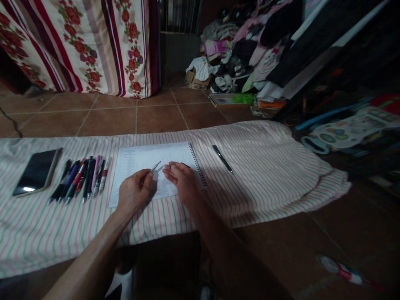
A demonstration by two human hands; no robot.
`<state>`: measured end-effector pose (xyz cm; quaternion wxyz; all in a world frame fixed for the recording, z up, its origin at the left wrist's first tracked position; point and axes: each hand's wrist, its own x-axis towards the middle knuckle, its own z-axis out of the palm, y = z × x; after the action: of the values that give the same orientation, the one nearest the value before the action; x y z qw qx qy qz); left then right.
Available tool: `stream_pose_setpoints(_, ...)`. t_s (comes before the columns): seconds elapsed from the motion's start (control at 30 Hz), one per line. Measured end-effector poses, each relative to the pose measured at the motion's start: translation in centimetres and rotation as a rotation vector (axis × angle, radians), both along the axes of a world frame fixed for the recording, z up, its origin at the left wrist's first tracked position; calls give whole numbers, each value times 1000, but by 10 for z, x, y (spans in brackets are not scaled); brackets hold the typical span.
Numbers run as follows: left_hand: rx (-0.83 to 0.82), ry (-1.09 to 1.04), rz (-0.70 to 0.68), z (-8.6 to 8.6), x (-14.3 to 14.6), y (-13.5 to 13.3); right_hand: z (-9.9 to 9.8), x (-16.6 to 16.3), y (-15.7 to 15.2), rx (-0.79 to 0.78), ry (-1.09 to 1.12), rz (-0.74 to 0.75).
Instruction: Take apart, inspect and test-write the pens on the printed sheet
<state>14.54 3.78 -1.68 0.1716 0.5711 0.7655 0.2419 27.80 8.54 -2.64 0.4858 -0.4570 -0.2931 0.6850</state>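
Observation:
Over a spiral notebook (125, 162) with writing on its page, both hands are close together. My left hand (135, 188) is closed on a slim pen part (155, 166), its thin greyish end pointing up and right. The fingers of my right hand (183, 179) are pinched together, and a short dark pen piece (185, 165) shows beyond them; most of it is hidden. A small gap separates the hands. To the right of the notebook lies a black pen (223, 159). Several pens (79, 179) in black, purple, red and pink lie side by side on the left.
A dark tablet or phone (36, 171) lies at the far left of the striped cloth (262, 166) covering the table. Beyond are a tiled floor (115, 118), a floral curtain (93, 46) and a heap of clothes (231, 50). A bottle-like object (340, 270) is on the floor at right.

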Motion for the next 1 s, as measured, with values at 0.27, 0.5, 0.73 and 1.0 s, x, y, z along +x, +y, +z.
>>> stream_pose_setpoints(0.27,-19,58,51,-1,-7,-1,-6,-14,-11,52,-104,133)
stream_pose_setpoints(0.5,-1,-83,48,-7,-13,-1,-12,6,7,566,-948,237)
stream_pose_setpoints(0.73,52,-227,0,-18,-14,4,-15,11,8,736,-1417,252)
stream_pose_setpoints(1.0,55,-238,12,-17,-11,5,-12,10,7,789,-1339,212)
